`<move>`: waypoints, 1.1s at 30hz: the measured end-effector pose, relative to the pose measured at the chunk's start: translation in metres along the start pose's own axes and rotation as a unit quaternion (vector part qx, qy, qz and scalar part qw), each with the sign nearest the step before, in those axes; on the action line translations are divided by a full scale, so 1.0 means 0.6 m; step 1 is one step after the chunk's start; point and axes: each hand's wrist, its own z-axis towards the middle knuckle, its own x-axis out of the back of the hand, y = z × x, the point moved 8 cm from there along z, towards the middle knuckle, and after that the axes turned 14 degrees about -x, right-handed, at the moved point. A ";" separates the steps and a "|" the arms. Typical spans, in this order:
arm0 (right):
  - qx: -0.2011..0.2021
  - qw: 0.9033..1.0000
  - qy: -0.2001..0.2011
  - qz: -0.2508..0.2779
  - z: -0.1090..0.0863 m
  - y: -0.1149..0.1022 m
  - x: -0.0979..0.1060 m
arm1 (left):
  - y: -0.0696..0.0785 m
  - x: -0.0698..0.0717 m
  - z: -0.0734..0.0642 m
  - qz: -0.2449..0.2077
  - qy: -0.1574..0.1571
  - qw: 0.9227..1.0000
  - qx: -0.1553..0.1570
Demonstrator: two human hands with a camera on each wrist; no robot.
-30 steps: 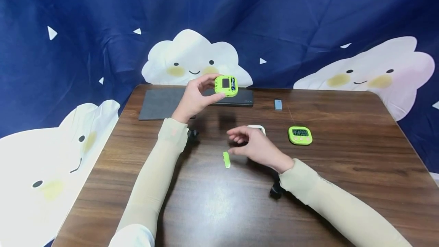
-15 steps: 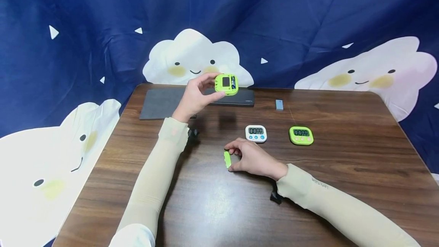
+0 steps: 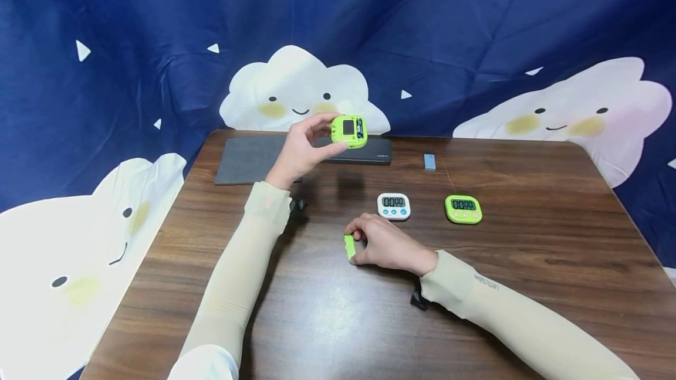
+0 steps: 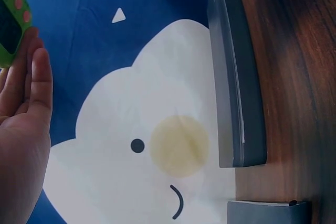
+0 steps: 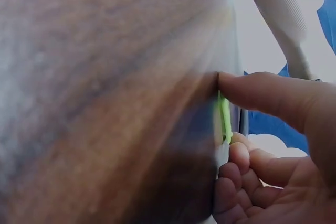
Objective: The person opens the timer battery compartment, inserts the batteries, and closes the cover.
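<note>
My left hand [image 3: 301,150] holds a green digital timer [image 3: 348,131] up above the table between thumb and fingers. The timer's back faces the head camera, with its battery slot uncovered and a dark blue battery [image 3: 360,128] inside. In the left wrist view the timer's pink-buttoned front [image 4: 18,2] shows. On the table my right hand [image 3: 393,243] pinches a small green battery cover [image 3: 350,247] between thumb and fingertip, at its two ends. The right wrist view shows the battery cover [image 5: 226,118] edge-on, flat against the tabletop.
A white timer [image 3: 394,206] lies just beyond my right hand, and another green timer [image 3: 463,209] lies further right. Behind them is a small blue-grey block [image 3: 429,162]. A dark grey flat case [image 3: 245,160] and a black box [image 3: 369,151] lie at the back left.
My right hand has moved down and slightly toward me, uncovering the white timer, and its thumb and fingers have closed on the battery cover. The left hand has stayed still.
</note>
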 end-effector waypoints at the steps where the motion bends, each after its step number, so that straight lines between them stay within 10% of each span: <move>1: 0.002 1.000 0.001 -0.002 0.000 -0.001 0.000 | -0.001 0.000 0.000 0.001 0.000 1.000 0.002; 21: 0.000 0.998 -0.041 0.046 -0.004 -0.009 -0.004 | -0.003 0.003 -0.003 -0.004 0.005 1.000 0.007; 33: -0.012 0.980 -0.064 0.188 -0.004 0.007 0.047 | -0.004 0.001 0.002 -0.017 0.016 1.000 -0.004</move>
